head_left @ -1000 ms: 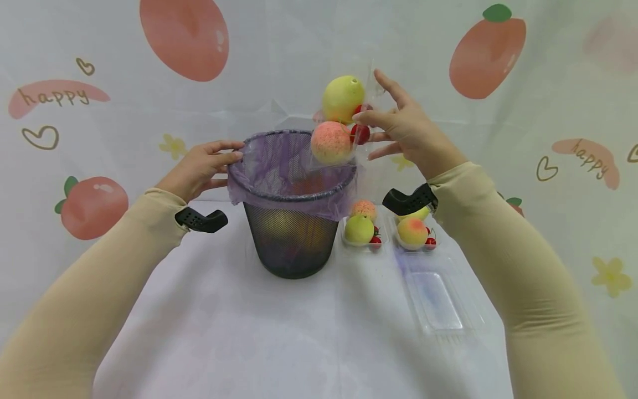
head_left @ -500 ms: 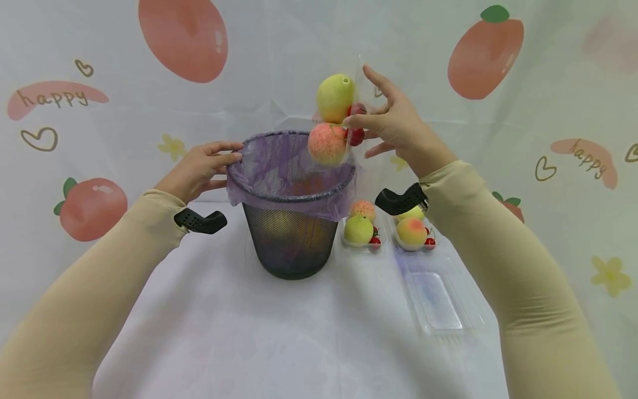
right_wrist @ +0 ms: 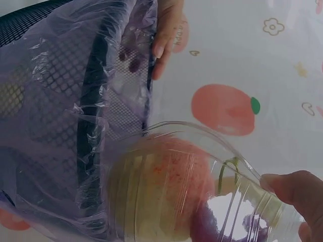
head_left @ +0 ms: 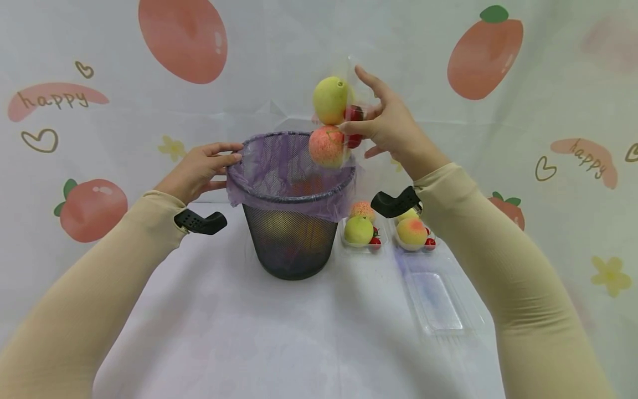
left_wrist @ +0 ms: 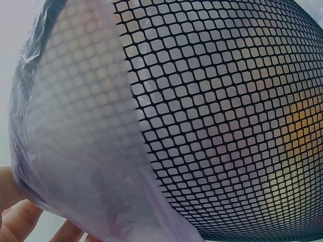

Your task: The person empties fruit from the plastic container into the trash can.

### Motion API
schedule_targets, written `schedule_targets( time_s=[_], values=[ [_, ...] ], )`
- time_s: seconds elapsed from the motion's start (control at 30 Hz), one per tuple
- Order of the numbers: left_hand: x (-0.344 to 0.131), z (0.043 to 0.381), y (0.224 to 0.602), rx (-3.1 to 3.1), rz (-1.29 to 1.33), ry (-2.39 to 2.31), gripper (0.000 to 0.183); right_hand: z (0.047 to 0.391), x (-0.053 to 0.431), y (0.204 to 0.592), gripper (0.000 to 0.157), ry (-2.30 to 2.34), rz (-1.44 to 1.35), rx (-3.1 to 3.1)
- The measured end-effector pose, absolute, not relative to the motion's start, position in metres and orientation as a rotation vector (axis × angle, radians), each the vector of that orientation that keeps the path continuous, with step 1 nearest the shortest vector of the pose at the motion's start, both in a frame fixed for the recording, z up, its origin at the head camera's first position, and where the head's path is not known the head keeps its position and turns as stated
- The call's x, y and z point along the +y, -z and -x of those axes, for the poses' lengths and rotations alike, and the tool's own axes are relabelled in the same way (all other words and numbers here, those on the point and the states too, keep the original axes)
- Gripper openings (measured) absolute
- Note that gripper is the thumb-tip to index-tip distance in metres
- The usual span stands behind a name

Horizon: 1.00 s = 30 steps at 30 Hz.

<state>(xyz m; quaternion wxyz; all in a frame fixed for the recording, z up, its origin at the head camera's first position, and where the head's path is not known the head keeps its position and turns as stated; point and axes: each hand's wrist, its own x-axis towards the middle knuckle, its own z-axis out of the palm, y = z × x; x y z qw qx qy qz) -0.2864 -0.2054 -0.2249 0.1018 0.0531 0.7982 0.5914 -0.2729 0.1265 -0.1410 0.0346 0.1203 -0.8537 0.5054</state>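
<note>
My left hand (head_left: 201, 166) rests its extended fingers against the left rim of a black mesh bin (head_left: 291, 249) lined with a purple plastic bag (head_left: 269, 160). In the left wrist view, fingers (left_wrist: 20, 219) touch the bag at the rim. My right hand (head_left: 394, 124) grips a clear plastic fruit box (right_wrist: 181, 128), thumb on its edge, tipped on its side above the bin's right rim. Against its clear wall lie a yellow-green fruit (head_left: 331, 101), a speckled peach (head_left: 326, 147) and dark red cherries (head_left: 354, 126). Coloured shapes show dimly through the mesh.
Two fruit boxes stand right of the bin: one with a green fruit (head_left: 359, 230), the other with a peach (head_left: 412, 231) and cherries (head_left: 430, 243). A bare clear plastic tray (head_left: 438, 302) lies nearer on the white table (head_left: 279, 338). A printed curtain (head_left: 299, 50) hangs behind.
My right hand has carried the fruit box a little to the left, over the bin's right rim, and the fruit has shifted with it. My left hand stays at the rim.
</note>
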Motion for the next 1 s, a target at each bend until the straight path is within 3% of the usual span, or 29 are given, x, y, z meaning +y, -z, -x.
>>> schedule_targets(
  time_s=[0.67, 1.0],
  values=[
    [-0.205, 0.288, 0.224, 2.347, -0.155, -1.756, 0.055, 0.273, 0.127, 0.136, 0.093, -1.298, -0.373, -2.614],
    [-0.206, 0.288, 0.226, 2.335, -0.166, -1.775, 0.055, 0.274, 0.140, 0.140, 0.092, -1.568, -0.320, -2.526]
  ],
)
